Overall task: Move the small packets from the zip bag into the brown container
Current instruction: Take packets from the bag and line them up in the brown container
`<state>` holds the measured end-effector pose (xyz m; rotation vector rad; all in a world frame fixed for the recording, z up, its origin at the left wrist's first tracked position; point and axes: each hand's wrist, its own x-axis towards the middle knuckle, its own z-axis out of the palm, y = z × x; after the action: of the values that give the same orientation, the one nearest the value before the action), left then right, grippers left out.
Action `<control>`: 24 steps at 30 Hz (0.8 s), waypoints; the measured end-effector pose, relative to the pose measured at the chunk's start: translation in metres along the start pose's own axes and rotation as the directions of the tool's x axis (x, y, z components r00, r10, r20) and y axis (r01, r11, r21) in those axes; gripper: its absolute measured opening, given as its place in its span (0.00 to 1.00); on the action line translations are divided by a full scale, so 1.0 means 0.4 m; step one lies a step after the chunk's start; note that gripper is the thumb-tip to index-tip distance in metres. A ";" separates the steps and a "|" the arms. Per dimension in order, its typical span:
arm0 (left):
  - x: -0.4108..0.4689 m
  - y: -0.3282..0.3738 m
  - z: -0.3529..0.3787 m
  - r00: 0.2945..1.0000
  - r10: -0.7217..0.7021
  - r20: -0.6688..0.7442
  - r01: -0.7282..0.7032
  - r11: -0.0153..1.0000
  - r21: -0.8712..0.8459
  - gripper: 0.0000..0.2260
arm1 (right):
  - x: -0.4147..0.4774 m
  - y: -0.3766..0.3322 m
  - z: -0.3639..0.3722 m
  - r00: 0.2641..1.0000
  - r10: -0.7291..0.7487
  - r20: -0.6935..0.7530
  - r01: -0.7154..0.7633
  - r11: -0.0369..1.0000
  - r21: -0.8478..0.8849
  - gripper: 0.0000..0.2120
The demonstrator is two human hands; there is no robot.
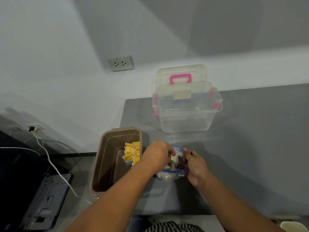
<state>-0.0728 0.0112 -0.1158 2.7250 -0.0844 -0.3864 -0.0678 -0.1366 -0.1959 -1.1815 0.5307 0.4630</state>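
Observation:
A clear zip bag (175, 171) with a blue rim stands open on the grey table, small white packets showing inside it. My left hand (157, 155) reaches into its mouth and pinches a white packet (174, 159). My right hand (194, 164) grips the bag's right rim and holds it open. Just left of the bag, the brown container (103, 164) hangs partly over the table's left edge. Several yellow-and-white packets (132, 153) lie against its right inner wall.
A clear plastic box (187, 118) with pink latches stands behind the bag, its lid (180, 76) leaning on the wall. A wall socket (120, 63) is at the upper left. A dark printer (41, 201) and white cable (55, 168) sit left below the table.

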 end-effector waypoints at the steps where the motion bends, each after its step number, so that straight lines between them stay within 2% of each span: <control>1: 0.001 0.001 -0.005 1.000 0.011 -0.023 -0.011 1.000 0.014 0.12 | 0.000 -0.001 0.001 1.000 0.005 0.000 -0.005 1.000 -0.004 0.09; 5: -0.005 -0.001 -0.029 0.987 0.078 -0.138 -0.073 0.996 0.043 0.09 | 0.002 -0.004 0.009 1.000 0.014 0.004 -0.014 1.000 -0.004 0.10; 7: -0.010 -0.007 -0.050 0.973 0.094 -0.212 -0.099 0.995 -0.016 0.07 | 0.001 -0.007 0.013 1.000 0.017 0.009 -0.017 1.000 0.004 0.10; 14: -0.038 -0.054 -0.174 0.937 0.011 -0.349 -0.076 0.982 -0.173 0.04 | -0.006 -0.016 0.022 1.000 0.028 0.011 -0.028 1.000 -0.003 0.10; 18: -0.071 -0.107 -0.242 0.899 -0.060 -0.433 -0.011 0.987 -0.159 0.03 | -0.008 -0.022 0.024 0.999 0.032 0.020 -0.032 0.999 -0.005 0.09; 24: -0.114 -0.189 -0.288 0.902 -0.254 -0.348 0.216 0.965 -0.146 0.02 | -0.004 -0.018 0.028 0.999 0.035 0.016 -0.035 0.999 0.018 0.09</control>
<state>-0.0841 0.1282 -0.0310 2.6586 0.3603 0.0567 -0.0632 -0.1285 -0.1863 -1.1514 0.5418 0.4961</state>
